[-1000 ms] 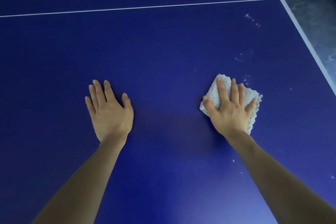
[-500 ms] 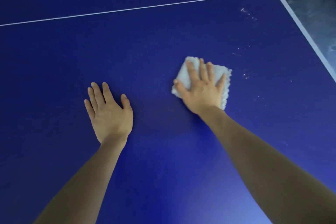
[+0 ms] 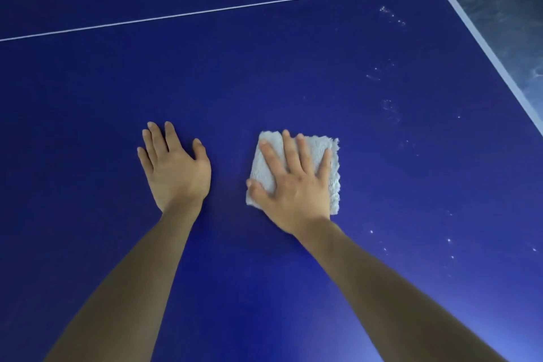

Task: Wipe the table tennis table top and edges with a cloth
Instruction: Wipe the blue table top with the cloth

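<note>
Wiping of the top is under way, mid-surface. The right hand (image 3: 296,182) is lying flat on the cloth (image 3: 329,164), fingers straight and spread, pressing it onto the table top (image 3: 264,67); nothing is being pinched or curled round, the palm alone is doing the holding. The left hand (image 3: 176,167) is resting beside it on bare blue surface, fingers straight and close together, holding nothing, and looks to be bracing the lean over the table. The two hands are lying near each other but apart. The cloth is sitting under the right palm, roughly at the middle of the view, well short of the white line (image 3: 217,10) running across farther off and well apart from the pale table edge (image 3: 482,38) at the far right. It is a small, pale grey-white, folded pad of nubbly towelling with ragged, fraying borders on its right side; it is lying flat, showing beyond the fingertips and along the right flank of the hand. Judgement: the top is only partly done, since whitish specks (image 3: 390,16) and smears are showing to the right and farther ahead. The next stroke calls for sliding the pad rightward under steady flat pressure through those marks, then out to the edge strip. Beyond the edge, grey floor (image 3: 505,9) is showing.
</note>
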